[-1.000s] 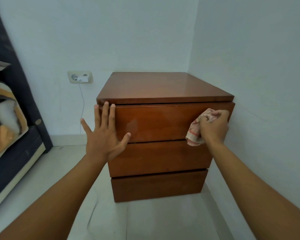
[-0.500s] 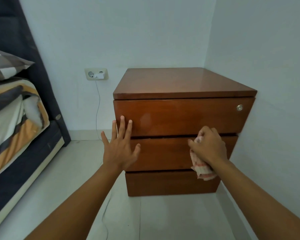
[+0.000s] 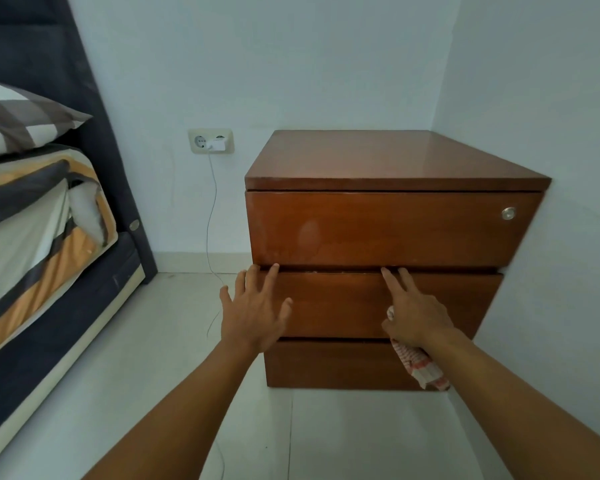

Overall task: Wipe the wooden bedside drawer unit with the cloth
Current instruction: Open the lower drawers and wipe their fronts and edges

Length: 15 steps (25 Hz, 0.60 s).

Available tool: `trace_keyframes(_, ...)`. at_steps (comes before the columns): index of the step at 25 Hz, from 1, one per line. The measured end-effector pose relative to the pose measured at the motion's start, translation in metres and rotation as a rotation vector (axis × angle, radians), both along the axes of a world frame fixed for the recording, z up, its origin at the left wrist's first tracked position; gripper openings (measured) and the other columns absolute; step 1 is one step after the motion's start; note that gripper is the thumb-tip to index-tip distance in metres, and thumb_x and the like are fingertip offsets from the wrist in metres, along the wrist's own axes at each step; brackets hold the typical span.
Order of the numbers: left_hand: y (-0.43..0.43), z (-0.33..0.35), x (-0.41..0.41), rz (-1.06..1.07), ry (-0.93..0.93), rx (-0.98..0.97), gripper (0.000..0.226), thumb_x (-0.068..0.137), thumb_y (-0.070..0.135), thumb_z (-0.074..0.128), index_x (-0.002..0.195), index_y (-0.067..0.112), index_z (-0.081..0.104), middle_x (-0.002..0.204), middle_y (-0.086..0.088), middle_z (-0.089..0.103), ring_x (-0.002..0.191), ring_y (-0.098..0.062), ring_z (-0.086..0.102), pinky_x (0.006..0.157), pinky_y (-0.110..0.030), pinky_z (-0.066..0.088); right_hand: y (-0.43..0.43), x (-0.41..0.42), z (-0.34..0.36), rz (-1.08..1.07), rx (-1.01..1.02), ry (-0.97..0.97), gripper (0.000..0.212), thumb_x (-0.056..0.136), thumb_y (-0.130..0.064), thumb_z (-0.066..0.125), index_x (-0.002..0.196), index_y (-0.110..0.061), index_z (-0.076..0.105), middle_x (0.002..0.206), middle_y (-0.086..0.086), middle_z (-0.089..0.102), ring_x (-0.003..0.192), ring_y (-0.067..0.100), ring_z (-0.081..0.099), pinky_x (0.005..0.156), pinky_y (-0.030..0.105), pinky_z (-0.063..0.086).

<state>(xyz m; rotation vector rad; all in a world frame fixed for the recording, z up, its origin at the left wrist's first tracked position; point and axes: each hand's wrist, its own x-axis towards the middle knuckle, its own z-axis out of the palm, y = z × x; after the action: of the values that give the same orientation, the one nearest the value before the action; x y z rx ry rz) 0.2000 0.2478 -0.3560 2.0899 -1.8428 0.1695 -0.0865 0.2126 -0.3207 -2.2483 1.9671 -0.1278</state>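
Hands on middle drawer (image 3: 361,303), left hand (image 3: 253,315) splayed, right hand (image 3: 414,318) clutching cloth (image 3: 421,367)

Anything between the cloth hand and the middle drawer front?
Nothing visible. The right hand already has two fingers on the top edge of the brown wooden drawer unit's middle drawer front, with the red-and-white striped cloth bunched in its grip and hanging below. The left hand rests apart, at the drawer's left edge.

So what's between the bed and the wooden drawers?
In the head view, bare pale floor lies between the bed and the drawer unit. A thin white cable hangs from the wall socket and trails down across that stretch.
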Motion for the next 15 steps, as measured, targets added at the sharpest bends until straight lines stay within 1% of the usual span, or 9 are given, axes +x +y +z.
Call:
trace_keyframes(2,-0.003,-0.001,-0.002,0.018,0.030,0.021,0.076,0.092,0.072,0.025,0.158,0.036,0.014,0.167,-0.006,0.021,0.153,-0.035,0.020,0.117,-0.066,0.019,0.000,0.002,-0.005,-0.020,0.012,0.010,0.106,0.093,-0.037,0.067,0.163,-0.036,-0.012,0.173,0.001,-0.013,0.127,0.037,0.057,0.098,0.043,0.051)
trace_keyframes(3,-0.005,-0.003,-0.003,0.015,0.026,0.039,0.077,0.092,0.074,0.023,0.159,0.037,0.011,0.169,-0.005,0.015,0.154,-0.036,0.015,0.118,-0.067,0.016,0.000,0.003,-0.009,-0.016,0.000,0.012,0.107,0.093,-0.036,0.067,0.162,-0.036,-0.015,0.173,0.000,-0.015,0.123,0.036,0.059,0.095,0.041,0.052)
trace_keyframes(6,-0.008,-0.006,-0.007,0.021,0.015,0.128,0.084,0.089,0.081,0.016,0.159,0.041,-0.008,0.171,-0.001,-0.007,0.156,-0.039,-0.001,0.118,-0.069,0.005,-0.001,0.001,-0.016,0.003,-0.009,0.023,0.112,0.092,-0.035,0.068,0.160,-0.038,-0.020,0.172,0.001,-0.018,0.113,0.032,0.063,0.088,0.038,0.053)
trace_keyframes(8,-0.011,-0.005,-0.012,0.039,0.031,0.140,0.088,0.085,0.086,0.013,0.158,0.043,-0.012,0.171,-0.001,-0.009,0.156,-0.040,-0.001,0.117,-0.071,0.002,-0.003,0.002,-0.014,0.013,-0.012,0.026,0.109,0.093,-0.037,0.068,0.161,-0.039,-0.018,0.171,0.004,-0.015,0.112,0.032,0.063,0.087,0.038,0.054)
trace_keyframes(11,-0.015,-0.001,-0.015,0.051,0.036,0.128,0.091,0.081,0.090,0.011,0.158,0.045,-0.008,0.171,-0.002,0.000,0.154,-0.041,0.013,0.115,-0.075,0.003,-0.007,0.002,-0.006,0.032,-0.016,0.037,0.101,0.093,-0.041,0.063,0.163,-0.037,-0.010,0.167,0.009,-0.004,0.104,0.033,0.065,0.079,0.036,0.054)
trace_keyframes(13,-0.017,0.001,-0.012,0.045,0.013,0.100,0.091,0.080,0.091,0.010,0.158,0.046,-0.002,0.169,-0.001,0.011,0.151,-0.039,0.023,0.114,-0.076,0.006,-0.009,0.000,0.001,0.050,-0.002,0.063,0.098,0.092,-0.041,0.061,0.163,-0.037,-0.007,0.164,0.008,0.001,0.099,0.030,0.064,0.074,0.033,0.049)
trace_keyframes(15,-0.020,0.005,-0.009,0.038,-0.022,0.072,0.090,0.079,0.092,0.010,0.157,0.046,0.009,0.163,0.000,0.020,0.147,-0.036,0.030,0.114,-0.077,0.010,-0.011,-0.003,0.007,0.056,0.022,0.095,0.096,0.091,-0.043,0.057,0.163,-0.038,-0.005,0.164,0.008,0.003,0.104,0.029,0.063,0.076,0.033,0.049)
